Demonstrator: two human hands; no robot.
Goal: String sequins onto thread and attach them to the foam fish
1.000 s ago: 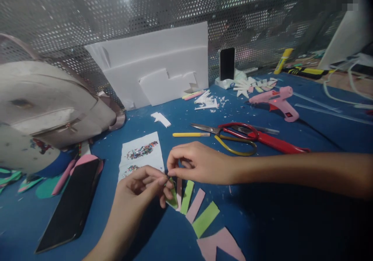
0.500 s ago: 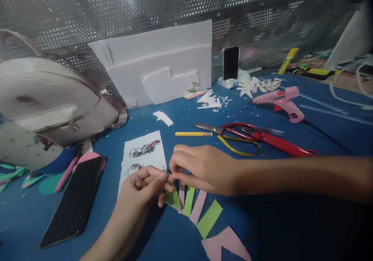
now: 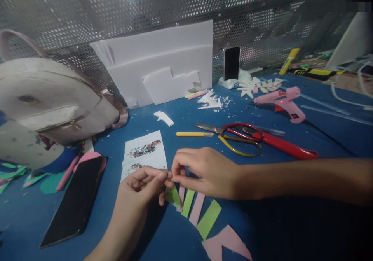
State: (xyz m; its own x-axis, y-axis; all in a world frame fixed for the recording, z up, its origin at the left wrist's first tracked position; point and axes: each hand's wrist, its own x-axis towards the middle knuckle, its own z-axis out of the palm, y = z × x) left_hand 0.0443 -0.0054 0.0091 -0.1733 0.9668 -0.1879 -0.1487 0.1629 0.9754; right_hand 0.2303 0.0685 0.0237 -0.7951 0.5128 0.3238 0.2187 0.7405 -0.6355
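My left hand (image 3: 142,189) and my right hand (image 3: 204,169) meet fingertip to fingertip over the blue table (image 3: 276,222). Both pinch the top end of a green paper strip (image 3: 173,195) that hangs down between them. Just below and to the right lies a fan of green and pink strips (image 3: 201,214), and beneath it a larger pink cut piece (image 3: 225,247). A white sheet with glitter (image 3: 145,155) lies just behind my left hand.
Red-handled scissors (image 3: 250,138) and a yellow stick (image 3: 194,134) lie behind my hands, a pink glue gun (image 3: 281,103) further right. A black phone (image 3: 74,200) lies at left by a pale bag (image 3: 49,105). White foam boards (image 3: 160,64) lean on the mesh wall.
Both hands have stayed pinched together on the green strip, which now hangs a little lower and more in view. The view has shifted slightly.
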